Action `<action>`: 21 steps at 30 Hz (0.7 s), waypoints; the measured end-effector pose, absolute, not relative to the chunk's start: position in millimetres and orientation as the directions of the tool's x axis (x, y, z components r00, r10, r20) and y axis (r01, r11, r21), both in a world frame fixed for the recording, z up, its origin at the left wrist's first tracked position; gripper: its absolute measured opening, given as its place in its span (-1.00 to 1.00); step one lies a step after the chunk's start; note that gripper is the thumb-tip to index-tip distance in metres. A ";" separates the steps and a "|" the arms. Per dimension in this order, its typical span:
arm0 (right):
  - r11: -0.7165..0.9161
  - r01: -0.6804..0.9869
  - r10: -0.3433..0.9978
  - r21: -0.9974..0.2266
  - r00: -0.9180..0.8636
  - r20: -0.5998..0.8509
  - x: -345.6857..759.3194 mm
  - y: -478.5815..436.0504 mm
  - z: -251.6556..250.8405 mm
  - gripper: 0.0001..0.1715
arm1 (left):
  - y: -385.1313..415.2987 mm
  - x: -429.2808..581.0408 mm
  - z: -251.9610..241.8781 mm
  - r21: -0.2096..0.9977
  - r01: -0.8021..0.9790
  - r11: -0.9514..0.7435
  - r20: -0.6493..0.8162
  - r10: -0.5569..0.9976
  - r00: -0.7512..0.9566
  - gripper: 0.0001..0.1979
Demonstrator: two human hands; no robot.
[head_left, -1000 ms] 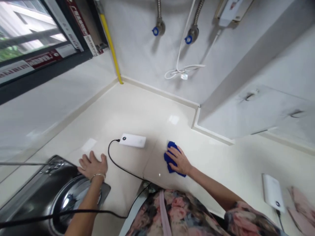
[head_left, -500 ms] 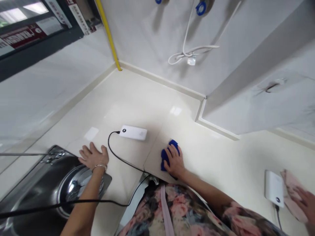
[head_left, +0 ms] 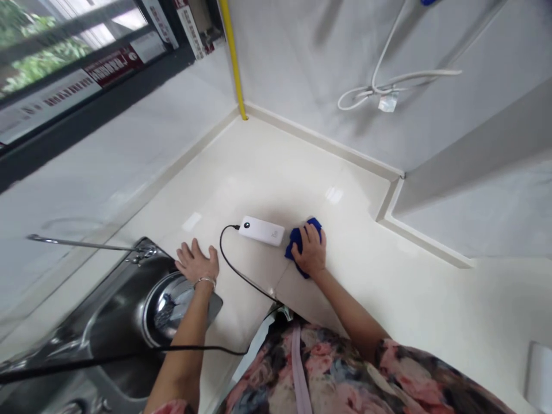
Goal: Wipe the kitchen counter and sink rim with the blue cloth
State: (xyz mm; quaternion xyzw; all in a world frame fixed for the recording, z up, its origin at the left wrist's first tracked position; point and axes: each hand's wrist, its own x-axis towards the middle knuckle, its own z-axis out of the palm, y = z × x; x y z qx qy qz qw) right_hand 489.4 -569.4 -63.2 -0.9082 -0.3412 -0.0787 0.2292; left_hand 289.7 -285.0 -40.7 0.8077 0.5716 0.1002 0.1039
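My left hand [head_left: 197, 263] rests flat on the pale countertop [head_left: 345, 310], fingers spread, beside the corner of the steel sink and holding nothing. Under my right hand [head_left: 311, 250] is a crumpled blue cloth [head_left: 295, 240], pressed against the counter with the fingers curled over it. Just left of the cloth lies a white power bank [head_left: 261, 230]. A black cable [head_left: 241, 275] runs from its left end towards my body, passing between my hands.
At the lower left is a steel sink [head_left: 110, 328] with a faucet [head_left: 86, 244] and a round shiny basin or lid [head_left: 170, 307]. A yellow pipe [head_left: 234, 57] meets the back corner. White wires [head_left: 375, 89] hang on the wall. Another white device [head_left: 539, 376] sits at the right edge.
The view has swung left, so the scene shifts right. My right hand has pushed the blue cloth forward, nearer the power bank. Another person's hand with a pink cloth has left the view.
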 end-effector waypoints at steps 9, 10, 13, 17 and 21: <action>-0.819 0.481 0.411 -0.313 0.872 0.264 498.5 -575.8 -61.9 -0.28 | -284.8 289.0 -41.5 0.298 0.894 -0.336 0.052 0.940 0.336 -0.25; -0.819 0.481 0.421 -0.314 0.874 0.242 484.9 -572.3 -61.7 -0.26 | -285.0 289.3 -41.5 0.298 0.893 -0.337 0.054 0.940 0.337 -0.24; -0.769 0.542 0.516 -0.339 0.839 0.173 439.8 -560.8 -62.4 -0.23 | -283.6 291.0 -39.8 0.298 0.889 -0.349 0.063 0.936 0.346 -0.24; -0.673 0.613 0.615 -0.415 0.775 0.147 402.2 -553.0 -63.5 -0.18 | -276.5 294.3 -36.5 0.277 0.901 -0.333 -0.020 0.936 0.352 -0.21; -0.571 0.686 0.711 -0.450 0.688 0.145 404.3 -573.5 -60.5 -0.17 | -270.7 296.8 -40.4 0.176 0.937 -0.301 -0.043 0.949 0.313 -0.22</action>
